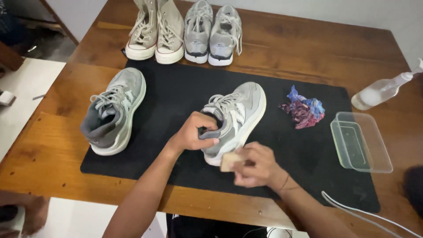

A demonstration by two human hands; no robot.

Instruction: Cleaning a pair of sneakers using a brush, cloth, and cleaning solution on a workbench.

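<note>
A grey and white sneaker [241,109] lies on a black mat [176,94] near the middle of a wooden table. My left hand [194,131] grips the heel collar of this sneaker, thumb inside the opening. My right hand [257,165] holds a small tan brush [229,161] pressed against the sneaker's heel, just below my left hand. The matching second sneaker [113,110] stands on the mat's left side, untouched.
A crumpled blue and maroon cloth [304,110] lies on the mat at right. A clear plastic tub [360,142] and a spray bottle [383,90] sit further right. A beige high-top pair [155,28] and a grey sneaker pair [213,31] stand at the far edge. A white cable [352,209] runs at lower right.
</note>
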